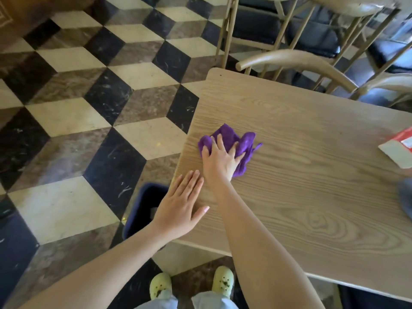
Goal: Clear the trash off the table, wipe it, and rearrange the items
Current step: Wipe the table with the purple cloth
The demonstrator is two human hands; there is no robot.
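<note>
The right hand (219,160) lies on top of a crumpled purple cloth (229,133) and presses it to the wooden table (312,186), near the table's left edge. Its fingers (221,142) are spread wide and laid over the cloth rather than closed round it. The cloth bunches out beyond the fingertips and to the right of the hand.

The left hand (181,205) rests flat on the table at the near left edge, just beside the right wrist. Its fingers (189,182) are straight and close together and hold nothing.

Below that edge a dark blue bin (142,204) stands on the floor, partly hidden by the left hand and forearm; something pale shows inside it.

At the far right of the table a red and white box (399,150) is cut off by the frame, well apart from the cloth. Nearer, a blurred blue thing (406,198) sits at the same edge; what it is cannot be told.

Pale wooden chairs (301,61) with dark seats stand against the table's far side. The floor (66,121) is tiled in black, cream and brown diamonds. Two light green clogs (159,285) show at the bottom.
</note>
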